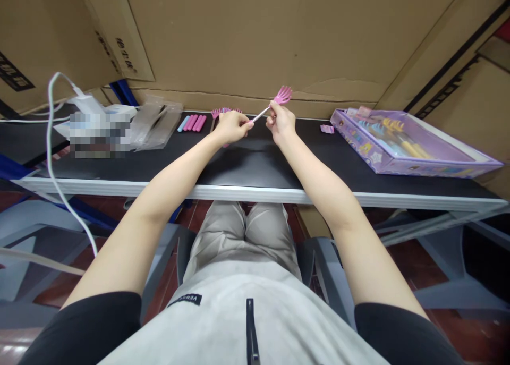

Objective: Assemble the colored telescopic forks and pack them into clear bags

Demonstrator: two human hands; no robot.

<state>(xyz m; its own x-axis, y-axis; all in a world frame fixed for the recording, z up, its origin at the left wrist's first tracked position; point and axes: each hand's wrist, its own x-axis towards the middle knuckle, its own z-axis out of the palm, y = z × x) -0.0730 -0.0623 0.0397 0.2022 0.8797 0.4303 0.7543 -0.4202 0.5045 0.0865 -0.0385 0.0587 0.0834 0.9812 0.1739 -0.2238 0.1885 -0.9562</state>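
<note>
Between my two hands, above the black tabletop, is a pink hand-shaped back scratcher [283, 94] with a thin metal rod. My left hand [231, 126] pinches its lower end, where a bit of pink shows at the fingertips. Just under the pink claw, my right hand [283, 122] grips the rod with curled fingers. The claw points up and to the right. Behind my left hand lie more pink claw heads [215, 112], partly hidden by it. Left of these, several pink handle grips [195, 123] lie in a row beside a light blue grip [184, 124].
An open purple display box [434, 169] with yellow and blue scratchers stands on the right. Near it lies a small pink packet [327, 129]. Clear plastic bags [157, 126] are on the left, next to a white device [90, 110] with a cable [50, 136]. Cardboard walls the back.
</note>
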